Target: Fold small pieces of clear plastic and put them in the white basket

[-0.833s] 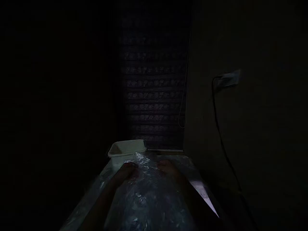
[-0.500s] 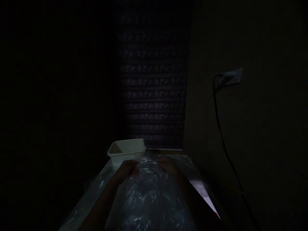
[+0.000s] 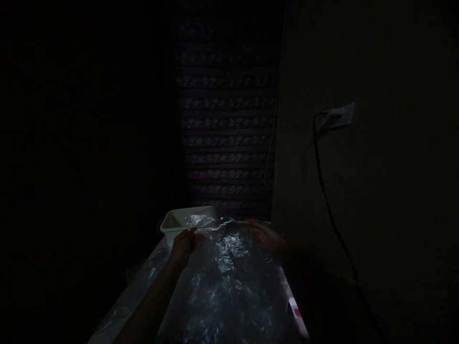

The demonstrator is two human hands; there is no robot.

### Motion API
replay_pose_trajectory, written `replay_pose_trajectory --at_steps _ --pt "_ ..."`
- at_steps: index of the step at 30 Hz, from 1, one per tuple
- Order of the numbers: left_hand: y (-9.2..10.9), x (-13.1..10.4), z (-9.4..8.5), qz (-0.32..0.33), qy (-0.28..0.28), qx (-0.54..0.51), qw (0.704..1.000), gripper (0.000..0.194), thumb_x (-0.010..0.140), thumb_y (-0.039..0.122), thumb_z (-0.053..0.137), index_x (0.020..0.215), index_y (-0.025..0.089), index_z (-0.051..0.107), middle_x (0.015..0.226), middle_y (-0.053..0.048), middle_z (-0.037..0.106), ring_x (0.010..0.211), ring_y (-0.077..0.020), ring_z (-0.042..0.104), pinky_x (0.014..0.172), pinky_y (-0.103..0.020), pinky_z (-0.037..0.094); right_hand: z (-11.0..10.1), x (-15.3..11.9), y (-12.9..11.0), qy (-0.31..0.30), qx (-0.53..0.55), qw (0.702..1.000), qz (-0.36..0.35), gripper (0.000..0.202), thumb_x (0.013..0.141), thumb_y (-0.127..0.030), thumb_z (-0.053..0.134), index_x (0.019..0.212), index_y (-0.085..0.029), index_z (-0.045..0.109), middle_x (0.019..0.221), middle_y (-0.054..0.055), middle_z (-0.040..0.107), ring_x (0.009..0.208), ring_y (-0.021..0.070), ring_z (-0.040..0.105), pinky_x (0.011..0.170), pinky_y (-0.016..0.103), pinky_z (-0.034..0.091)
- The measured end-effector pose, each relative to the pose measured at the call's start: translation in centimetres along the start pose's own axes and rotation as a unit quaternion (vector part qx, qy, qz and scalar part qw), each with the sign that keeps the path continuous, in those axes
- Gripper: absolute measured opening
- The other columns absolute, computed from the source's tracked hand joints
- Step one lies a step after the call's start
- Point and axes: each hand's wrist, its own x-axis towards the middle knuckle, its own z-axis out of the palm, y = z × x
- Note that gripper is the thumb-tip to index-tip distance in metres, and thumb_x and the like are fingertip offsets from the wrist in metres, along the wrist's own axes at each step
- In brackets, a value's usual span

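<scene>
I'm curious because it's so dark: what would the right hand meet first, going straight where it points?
Probably the clear plastic; the right hand points left toward it, though darkness and blur hide whether the two touch.

Clear plastic (image 3: 224, 282), whitish tub (image 3: 181, 216), dark floral-banded blind (image 3: 225, 143)

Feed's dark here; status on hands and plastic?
Left hand pinching plastic; right hand blurred, grip unclear. Plastic crinkled. Tub beyond left hand, partly behind plastic.
</scene>
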Motion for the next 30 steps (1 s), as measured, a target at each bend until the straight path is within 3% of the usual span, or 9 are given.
replay_pose_trajectory --at_steps 5,8,11,14,19,22,24,26,30 --pt "-0.8 -0.2 0.4 -0.048 -0.05 0.013 0.997 0.007 0.061 0.017 0.047 0.067 0.012 0.047 0.051 -0.004 0.058 0.045 -0.0118 0.054 0.043 -0.022 0.04 -1.1 -0.2 0.8 -0.048 -0.098 0.993 0.055 0.036 0.054 -0.023 0.057 0.088 -0.017 0.048 0.059 -0.002 0.055 0.047 0.0066 0.049 0.041 0.017 0.032" --pt "-0.9 -0.7 1.0 -0.057 -0.089 0.038 0.994 0.006 0.058 0.017 0.049 0.062 0.012 0.047 0.051 -0.004 0.058 0.046 -0.0121 0.054 0.043 -0.021 0.04 -1.2 0.1 0.9 -0.013 -0.166 0.985 0.038 0.039 0.051 -0.017 0.058 0.088 -0.016 0.048 0.048 -0.005 0.05 0.037 0.004 0.041 0.037 0.016 0.027" --pt "-0.9 -0.9 1.3 -0.053 -0.1 0.071 0.991 0.006 0.055 0.017 0.05 0.054 0.012 0.046 0.045 -0.002 0.055 0.039 -0.009 0.05 0.036 -0.017 0.035 -1.4 0.3 0.7 0.043 -0.152 0.987 0.017 0.032 0.052 -0.015 0.055 0.083 -0.016 0.049 0.049 -0.006 0.049 0.038 0.0036 0.041 0.039 0.017 0.03" --pt "-1.0 -0.8 1.2 -0.033 -0.075 0.063 0.995 0.007 0.055 0.018 0.049 0.054 0.013 0.046 0.044 0.0 0.053 0.038 -0.008 0.048 0.034 -0.017 0.033 -1.5 0.2 0.5 0.089 -0.116 0.989 0.02 0.026 0.056 -0.016 0.052 0.082 -0.016 0.048 0.055 -0.004 0.051 0.04 0.0033 0.042 0.04 0.017 0.031" --pt "-1.1 -0.6 0.6 0.011 0.009 -0.015 1.0 0.009 0.055 0.015 0.047 0.06 0.015 0.04 0.048 0.001 0.052 0.049 -0.0114 0.054 0.047 -0.022 0.04 -1.5 0.1 1.1 -0.005 -0.162 0.985 0.058 0.036 0.052 -0.017 0.056 0.087 -0.016 0.047 0.051 -0.004 0.052 0.036 0.003 0.039 0.035 0.016 0.026" --pt "-1.0 -1.0 0.5 0.002 0.024 0.019 1.0 0.022 0.053 0.01 0.048 0.071 0.017 0.037 0.053 0.002 0.054 0.05 -0.0129 0.055 0.044 -0.022 0.039 -1.4 0.2 1.0 0.028 -0.182 0.982 0.028 0.039 0.051 -0.014 0.056 0.088 -0.015 0.046 0.045 -0.007 0.047 0.033 0.0027 0.036 0.034 0.016 0.025" --pt "-0.7 -1.4 0.6 0.008 0.0 0.043 0.999 0.035 0.052 0.008 0.049 0.082 0.02 0.035 0.061 0.001 0.056 0.051 -0.0134 0.056 0.045 -0.023 0.04 -1.6 0.0 0.6 0.066 -0.168 0.983 0.012 0.037 0.052 -0.014 0.055 0.087 -0.016 0.046 0.047 -0.007 0.047 0.035 0.003 0.038 0.036 0.016 0.027" --pt "-0.3 -1.8 0.8 0.007 -0.061 0.054 0.997 0.043 0.052 0.007 0.049 0.089 0.022 0.035 0.068 0.0 0.057 0.053 -0.0135 0.056 0.049 -0.026 0.041 -2.2 -0.6 0.0 0.072 -0.146 0.987 0.009 0.034 0.052 -0.015 0.054 0.085 -0.017 0.047 0.051 -0.006 0.049 0.038 0.0035 0.041 0.039 0.017 0.03" --pt "-0.1 -1.7 1.0 -0.057 -0.148 0.071 0.985 0.033 0.05 0.003 0.046 0.081 0.016 0.046 0.069 -0.003 0.058 0.052 -0.0145 0.056 0.051 -0.027 0.042 -3.3 -1.8 -0.8 0.052 -0.122 0.991 0.019 0.033 0.05 -0.014 0.055 0.083 -0.016 0.048 0.054 -0.004 0.05 0.042 0.0042 0.043 0.041 0.018 0.031"
